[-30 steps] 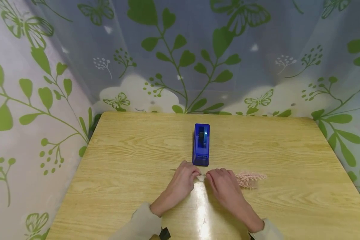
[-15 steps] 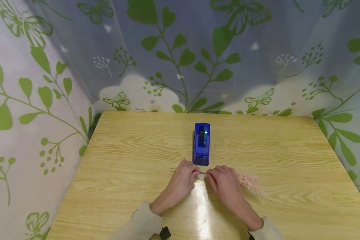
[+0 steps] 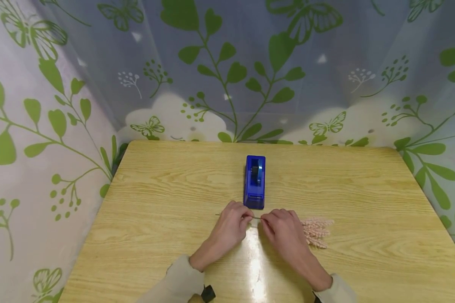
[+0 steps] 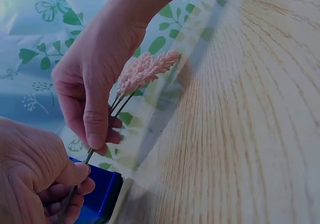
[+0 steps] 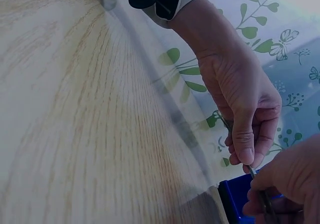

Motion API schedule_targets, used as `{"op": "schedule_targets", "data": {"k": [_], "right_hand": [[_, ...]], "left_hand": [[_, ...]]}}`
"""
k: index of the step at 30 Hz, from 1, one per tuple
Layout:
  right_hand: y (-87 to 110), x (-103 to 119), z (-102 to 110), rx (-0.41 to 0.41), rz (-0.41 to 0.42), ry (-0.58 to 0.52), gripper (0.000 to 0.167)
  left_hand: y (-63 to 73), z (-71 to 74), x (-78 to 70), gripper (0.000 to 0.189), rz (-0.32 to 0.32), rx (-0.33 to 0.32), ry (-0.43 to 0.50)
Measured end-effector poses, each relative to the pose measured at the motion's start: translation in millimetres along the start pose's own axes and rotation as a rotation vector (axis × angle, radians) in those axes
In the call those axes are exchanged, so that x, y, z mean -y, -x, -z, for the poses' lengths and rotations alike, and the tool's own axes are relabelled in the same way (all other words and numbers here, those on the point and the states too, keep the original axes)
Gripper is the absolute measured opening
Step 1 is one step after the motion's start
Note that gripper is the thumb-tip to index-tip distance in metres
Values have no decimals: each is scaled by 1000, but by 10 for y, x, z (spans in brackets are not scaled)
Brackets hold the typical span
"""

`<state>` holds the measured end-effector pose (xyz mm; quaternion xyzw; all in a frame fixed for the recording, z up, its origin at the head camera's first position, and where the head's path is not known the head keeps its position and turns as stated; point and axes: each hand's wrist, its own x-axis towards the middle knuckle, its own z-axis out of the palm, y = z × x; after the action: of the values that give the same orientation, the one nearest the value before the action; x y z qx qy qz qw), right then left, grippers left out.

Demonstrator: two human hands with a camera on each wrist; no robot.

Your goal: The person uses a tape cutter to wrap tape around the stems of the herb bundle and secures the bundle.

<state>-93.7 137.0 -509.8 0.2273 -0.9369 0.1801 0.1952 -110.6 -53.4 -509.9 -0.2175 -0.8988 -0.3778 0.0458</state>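
A pink artificial flower sprig [image 3: 316,231] lies crosswise in the head view, its fluffy heads to the right. Thumb and fingers of my left hand [image 3: 231,225] pinch its thin dark stems [image 3: 257,218], whose tail ends stick out to the left. Closer to the blossoms, my right hand [image 3: 284,227] pinches the same stems, leaving a short gap between the hands. In the left wrist view several stems fan out above the right hand [image 4: 95,84] toward the pink heads [image 4: 145,72]. Just beyond the fingertips stands a blue tape dispenser [image 3: 255,183], which neither hand holds.
The wooden table [image 3: 167,176] carries a bright light streak between the forearms. A leaf-and-butterfly patterned curtain [image 3: 227,75] rises behind its back edge and at both sides. Pale sleeves [image 3: 182,280] and dark wrist gear [image 3: 208,293] show at the bottom.
The pink heads have turned, swinging lower and then fanning out, while both hands keep nearly the same place. A small whitish bit under the stems between the hands is now hardly visible.
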Motion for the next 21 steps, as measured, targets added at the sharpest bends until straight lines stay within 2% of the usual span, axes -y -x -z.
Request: {"op": "schedule_targets", "data": {"k": [7,12,21], "right_hand": [[28,31,7,78,-54,25,20],[3,54,37,115,-101,-12,15],[-47,65,93,118,-146,-83,9]], "left_hand": [[-7,5,11,8,-22,-13,23],[-10,7,14,8,-30,-16,23],[-8,3,11,8,-35,-16,19]]}}
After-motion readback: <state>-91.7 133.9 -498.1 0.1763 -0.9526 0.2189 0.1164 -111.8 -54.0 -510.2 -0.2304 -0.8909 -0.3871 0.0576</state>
